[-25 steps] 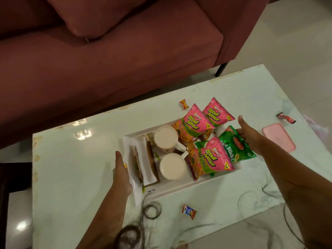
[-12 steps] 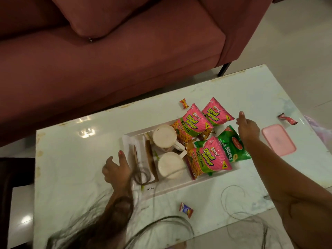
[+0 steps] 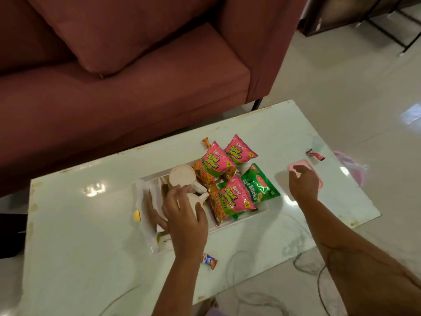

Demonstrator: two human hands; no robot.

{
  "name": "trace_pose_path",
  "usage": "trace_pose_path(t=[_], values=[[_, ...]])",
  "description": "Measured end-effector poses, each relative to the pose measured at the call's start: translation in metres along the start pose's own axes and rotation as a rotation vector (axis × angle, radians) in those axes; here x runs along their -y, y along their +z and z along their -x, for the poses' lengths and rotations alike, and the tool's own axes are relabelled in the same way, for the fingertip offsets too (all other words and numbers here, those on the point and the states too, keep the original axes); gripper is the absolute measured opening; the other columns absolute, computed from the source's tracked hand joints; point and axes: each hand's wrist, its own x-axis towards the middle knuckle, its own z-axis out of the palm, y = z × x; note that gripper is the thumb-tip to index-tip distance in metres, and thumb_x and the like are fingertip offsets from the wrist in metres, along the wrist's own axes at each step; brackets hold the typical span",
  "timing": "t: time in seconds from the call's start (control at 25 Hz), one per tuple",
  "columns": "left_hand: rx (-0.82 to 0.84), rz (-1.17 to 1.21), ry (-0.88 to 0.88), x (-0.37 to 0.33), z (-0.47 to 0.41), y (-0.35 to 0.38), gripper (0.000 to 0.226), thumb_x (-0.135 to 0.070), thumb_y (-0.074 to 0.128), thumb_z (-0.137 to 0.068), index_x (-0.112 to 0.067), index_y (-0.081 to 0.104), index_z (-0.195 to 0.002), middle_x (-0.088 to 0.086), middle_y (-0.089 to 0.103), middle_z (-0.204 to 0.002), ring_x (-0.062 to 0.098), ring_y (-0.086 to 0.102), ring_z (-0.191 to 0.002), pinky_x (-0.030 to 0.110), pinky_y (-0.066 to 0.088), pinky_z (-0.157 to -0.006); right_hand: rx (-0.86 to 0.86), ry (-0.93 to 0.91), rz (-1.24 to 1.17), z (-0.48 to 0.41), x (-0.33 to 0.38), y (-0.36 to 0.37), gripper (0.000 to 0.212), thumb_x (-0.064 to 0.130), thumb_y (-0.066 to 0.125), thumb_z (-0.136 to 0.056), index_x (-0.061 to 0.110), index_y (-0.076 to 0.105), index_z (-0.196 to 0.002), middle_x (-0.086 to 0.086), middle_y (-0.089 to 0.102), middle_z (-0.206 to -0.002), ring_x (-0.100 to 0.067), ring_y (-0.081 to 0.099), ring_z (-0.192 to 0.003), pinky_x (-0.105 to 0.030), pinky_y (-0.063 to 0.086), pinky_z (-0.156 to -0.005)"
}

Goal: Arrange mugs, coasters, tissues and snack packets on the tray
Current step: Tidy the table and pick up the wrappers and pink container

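A white tray (image 3: 262,212) sits mid-table. On its right half lie three pink snack packets (image 3: 216,163) and one green snack packet (image 3: 259,183). A cream mug (image 3: 182,175) stands at the tray's far side. A second mug (image 3: 197,197) is mostly covered by my left hand (image 3: 184,215), which hovers over it with fingers spread. White tissues (image 3: 145,190) and brown coasters (image 3: 164,187) lie at the tray's left end, partly hidden by that hand. My right hand (image 3: 303,183) is off the tray to the right, fingers curled on a flat pink case (image 3: 303,166).
Small candy wrappers lie loose on the white table: one near the front (image 3: 209,261), one behind the tray (image 3: 206,142), a red one (image 3: 315,154) at the far right. A maroon sofa (image 3: 114,87) stands right behind the table. A pink bag (image 3: 350,165) lies on the floor.
My left hand left the tray's left rim and moved over the near mug. My right hand left the tray's right end and moved onto the pink case. The view shifted.
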Motion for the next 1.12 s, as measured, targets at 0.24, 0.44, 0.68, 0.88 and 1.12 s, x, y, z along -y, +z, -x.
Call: trace_pose_path(t=[0.24, 0.44, 0.68, 0.88, 1.12], values=[[0.174, -0.005, 0.328, -0.065, 0.070, 0.018, 0.052, -0.014, 0.078, -0.059, -0.018, 0.066, -0.110, 0.006, 0.065, -0.115, 0.029, 0.063, -0.108, 0.053, 0.031, -0.105, 0.143, 0.071, 0.174, 0.001, -0.037, -0.049, 0.048, 0.013, 0.057, -0.085, 0.011, 0.048, -0.132, -0.017, 0.048, -0.137, -0.037, 0.041, -0.129, -0.042, 0.033, -0.107], [0.495, 0.120, 0.193, -0.086, 0.100, 0.035, 0.034, -0.009, 0.065, -0.075, -0.021, 0.061, -0.107, -0.001, 0.062, -0.110, 0.022, 0.060, -0.103, 0.035, 0.044, -0.091, 0.303, 0.054, 0.322, -0.002, -0.043, -0.061, 0.061, 0.030, 0.067, -0.080, 0.011, 0.044, -0.133, -0.018, 0.048, -0.132, -0.039, 0.045, -0.124, -0.046, 0.041, -0.100], [0.804, 0.471, -0.200, -0.143, 0.083, 0.113, 0.021, -0.009, 0.054, -0.088, -0.024, 0.054, -0.102, -0.004, 0.057, -0.102, 0.017, 0.055, -0.095, 0.027, 0.047, -0.083, 0.443, -0.033, 0.408, -0.055, -0.054, -0.043, 0.092, 0.047, 0.076, -0.068, 0.012, 0.027, -0.139, -0.013, 0.044, -0.134, -0.035, 0.043, -0.125, -0.047, 0.042, -0.099], [0.736, 0.653, -0.576, -0.183, 0.055, 0.179, 0.030, -0.004, 0.053, -0.089, -0.019, 0.053, -0.115, 0.009, 0.060, -0.120, 0.017, 0.056, -0.096, 0.021, 0.042, -0.073, 0.473, -0.129, 0.444, -0.089, -0.053, -0.016, 0.109, 0.042, 0.080, -0.063, 0.014, 0.013, -0.144, -0.012, 0.035, -0.137, -0.036, 0.038, -0.127, -0.048, 0.044, -0.095], [0.681, 1.066, -0.994, -0.224, 0.024, 0.199, 0.043, -0.035, 0.048, -0.096, -0.028, 0.038, -0.137, 0.000, 0.048, -0.129, 0.022, 0.047, -0.119, 0.040, 0.040, -0.097, 0.615, -0.246, 0.204, -0.122, -0.045, -0.035, 0.096, 0.036, 0.084, -0.056, 0.014, 0.031, -0.134, -0.010, 0.038, -0.128, -0.030, 0.043, -0.116, -0.041, 0.043, -0.094]])
